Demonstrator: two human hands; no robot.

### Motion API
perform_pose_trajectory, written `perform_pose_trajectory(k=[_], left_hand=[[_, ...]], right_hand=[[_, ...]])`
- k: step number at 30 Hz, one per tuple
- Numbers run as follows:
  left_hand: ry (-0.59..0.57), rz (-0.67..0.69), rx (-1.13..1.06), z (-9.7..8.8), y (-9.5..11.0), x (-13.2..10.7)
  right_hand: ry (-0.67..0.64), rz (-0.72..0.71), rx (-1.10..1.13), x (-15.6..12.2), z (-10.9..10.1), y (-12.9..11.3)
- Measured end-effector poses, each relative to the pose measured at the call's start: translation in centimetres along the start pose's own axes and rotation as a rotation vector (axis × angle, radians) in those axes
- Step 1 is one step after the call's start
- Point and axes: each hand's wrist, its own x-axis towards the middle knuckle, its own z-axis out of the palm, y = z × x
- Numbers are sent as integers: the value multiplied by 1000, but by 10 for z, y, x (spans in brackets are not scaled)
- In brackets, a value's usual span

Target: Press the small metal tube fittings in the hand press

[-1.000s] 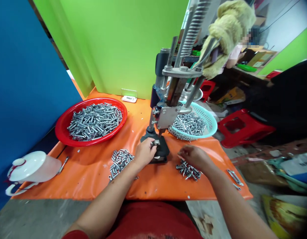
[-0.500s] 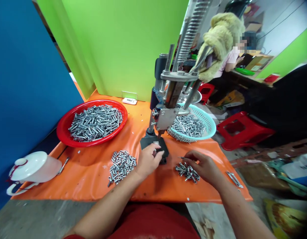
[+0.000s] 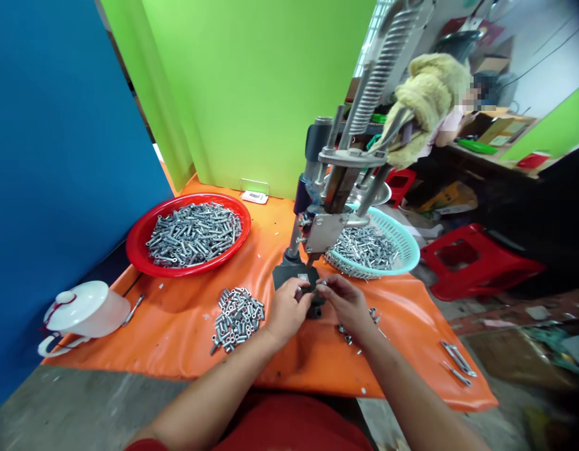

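My left hand (image 3: 288, 312) is closed in a pinch at the front of the press's dark base plate (image 3: 284, 274), with a small shiny metal part showing at its fingertips. Facing it, my right hand (image 3: 349, 307) pinches a small metal piece (image 3: 323, 284) between thumb and forefinger. The fingertips of both hands nearly meet, and the exact shape of each piece is too small to make out. Left of my left hand lies a heap of short grey metal tubes (image 3: 237, 318). A smaller pile of metal parts (image 3: 348, 335) is partly hidden beneath my right hand and wrist.
The hand press (image 3: 324, 235) stands upright behind my hands. Beyond are a red basin (image 3: 134, 247) of metal tubes and a turquoise basket (image 3: 406, 250) of metal parts. A white lidded jug (image 3: 89, 313) stands left; pliers (image 3: 458, 358) lie right. A person sits in the background.
My right hand has moved left and up from the small pile to the press base, bringing its metal piece beside my left hand. The view has shifted slightly.
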Motion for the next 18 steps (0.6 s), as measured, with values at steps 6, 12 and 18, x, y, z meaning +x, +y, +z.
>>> perform_pose_trajectory(k=[6, 12, 18], left_hand=[[100, -36, 27, 0, -10, 22], [78, -35, 25, 2, -13, 22], [81, -57, 16, 3, -15, 21]], right_hand=[[6, 66, 126, 31, 9, -2], [-7, -37, -46, 37, 9, -6], [-7, -157, -204, 40, 4, -12]])
